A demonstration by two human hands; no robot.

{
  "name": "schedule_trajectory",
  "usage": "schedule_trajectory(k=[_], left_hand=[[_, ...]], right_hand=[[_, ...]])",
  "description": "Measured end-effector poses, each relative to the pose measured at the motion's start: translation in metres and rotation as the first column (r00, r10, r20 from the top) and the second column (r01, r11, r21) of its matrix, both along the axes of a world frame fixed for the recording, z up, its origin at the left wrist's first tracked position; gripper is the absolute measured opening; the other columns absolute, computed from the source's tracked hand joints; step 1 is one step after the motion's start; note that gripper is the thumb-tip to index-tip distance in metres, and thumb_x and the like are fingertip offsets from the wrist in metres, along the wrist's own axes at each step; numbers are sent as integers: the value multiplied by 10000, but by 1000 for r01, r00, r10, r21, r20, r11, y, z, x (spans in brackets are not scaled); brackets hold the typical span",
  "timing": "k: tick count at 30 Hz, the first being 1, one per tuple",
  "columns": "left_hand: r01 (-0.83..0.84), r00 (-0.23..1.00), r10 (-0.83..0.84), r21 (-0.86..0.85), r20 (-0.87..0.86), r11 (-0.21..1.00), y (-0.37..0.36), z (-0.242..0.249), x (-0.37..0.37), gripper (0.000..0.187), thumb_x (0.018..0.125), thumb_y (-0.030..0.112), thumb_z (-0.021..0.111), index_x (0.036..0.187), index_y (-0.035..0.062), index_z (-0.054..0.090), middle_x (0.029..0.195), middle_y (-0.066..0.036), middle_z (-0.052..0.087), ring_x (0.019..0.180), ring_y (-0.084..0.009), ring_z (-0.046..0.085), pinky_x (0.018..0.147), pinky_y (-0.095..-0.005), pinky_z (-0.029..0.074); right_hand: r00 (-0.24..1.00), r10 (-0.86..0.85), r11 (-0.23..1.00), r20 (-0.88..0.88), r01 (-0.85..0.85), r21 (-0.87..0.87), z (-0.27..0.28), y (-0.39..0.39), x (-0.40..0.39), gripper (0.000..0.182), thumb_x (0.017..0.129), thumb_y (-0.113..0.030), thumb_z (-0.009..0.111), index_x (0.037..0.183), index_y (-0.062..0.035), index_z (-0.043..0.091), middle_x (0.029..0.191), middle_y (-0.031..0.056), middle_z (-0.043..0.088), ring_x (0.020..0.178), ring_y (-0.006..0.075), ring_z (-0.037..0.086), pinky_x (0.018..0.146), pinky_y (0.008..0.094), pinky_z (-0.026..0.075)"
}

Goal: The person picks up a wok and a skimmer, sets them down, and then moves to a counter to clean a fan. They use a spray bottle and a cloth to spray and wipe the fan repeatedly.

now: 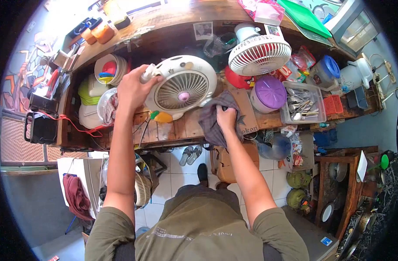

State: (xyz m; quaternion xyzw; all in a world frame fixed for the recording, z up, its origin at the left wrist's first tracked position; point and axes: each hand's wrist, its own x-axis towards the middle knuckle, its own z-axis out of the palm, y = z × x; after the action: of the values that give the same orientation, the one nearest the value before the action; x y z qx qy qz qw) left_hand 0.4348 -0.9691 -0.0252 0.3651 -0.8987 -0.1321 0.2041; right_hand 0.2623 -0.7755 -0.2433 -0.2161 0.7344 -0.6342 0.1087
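Observation:
A round white fan (pixel 186 65) with a pink centre stands tilted on the wooden counter. My left hand (pixel 136 85) grips the white knob-like part at the fan's upper left edge. Bunched in my right hand (pixel 226 117) is a grey-purple cloth (pixel 212 128), close to the fan's right side. A yellow toy-like piece (pixel 162 116) sits at the fan's bottom edge. Beneath and right of the cloth lies a piece of cardboard (pixel 247 114) with printed letters.
Right of the cloth are a purple-lidded container (pixel 270 93), a cutlery tray (pixel 323 115) and a second white fan (pixel 260 54). Bowls (pixel 118 65) and a red cable (pixel 73 124) are at the left. Sandals (pixel 190 155) and a brown bag (pixel 240 161) are on the floor.

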Motion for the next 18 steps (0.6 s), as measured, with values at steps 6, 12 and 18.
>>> schedule_trajectory(k=[6, 12, 18], left_hand=[[72, 997, -72, 29, -14, 997, -26, 3, 5, 388, 812, 436, 713, 1071, 150, 675, 876, -150, 702, 844, -356, 670, 712, -437, 507], [92, 994, -97, 98, 51, 991, -29, 11, -4, 466, 833, 412, 705, 1156, 87, 624, 951, -171, 698, 880, -334, 671, 761, -393, 497], [86, 988, -94, 66, 126, 994, -42, 8, -9, 494, 834, 463, 674, 1191, 128, 608, 1009, -188, 681, 976, -378, 635, 810, -439, 493]], right_hand=[[921, 12, 990, -389, -65, -123, 9, -18, 21, 267, 735, -146, 678, 965, -11, 685, 1030, 185, 676, 1024, 369, 609, 938, 442, 445], [928, 127, 992, -350, -113, 59, 15, -52, 32, 407, 808, -350, 711, 1074, -46, 662, 1161, 189, 625, 1127, 375, 543, 1003, 444, 380], [854, 150, 982, -499, -70, 175, -39, -55, 52, 452, 843, -404, 676, 1116, -45, 665, 1257, 193, 584, 1213, 358, 496, 1062, 449, 334]])
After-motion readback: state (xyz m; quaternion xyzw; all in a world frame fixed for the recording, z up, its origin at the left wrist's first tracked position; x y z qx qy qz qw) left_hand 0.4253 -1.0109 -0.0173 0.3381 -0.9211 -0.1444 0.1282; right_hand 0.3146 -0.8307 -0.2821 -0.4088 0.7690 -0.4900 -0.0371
